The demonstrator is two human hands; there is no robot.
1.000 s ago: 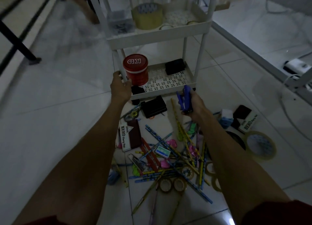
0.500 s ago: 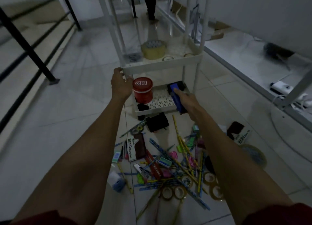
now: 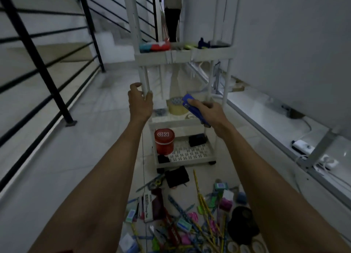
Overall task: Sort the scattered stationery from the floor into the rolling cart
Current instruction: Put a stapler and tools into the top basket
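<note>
Head camera: the right hand (image 3: 209, 113) fingers grip a blue stapler (image 3: 190, 106) over the rolling cart (image 3: 185, 57) middle shelf; the left hand (image 3: 140, 103) fingers half-curl around its post, contact unclear.

floor (image 3: 76, 167): stationery pile (image 3: 190, 224) | cart (image 3: 182, 162) bottom shelf: red tub (image 3: 164, 141), black case (image 3: 196, 140)

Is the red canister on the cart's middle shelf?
No, the red canister stands on the bottom shelf, below the shelf that holds the tape roll.
</note>
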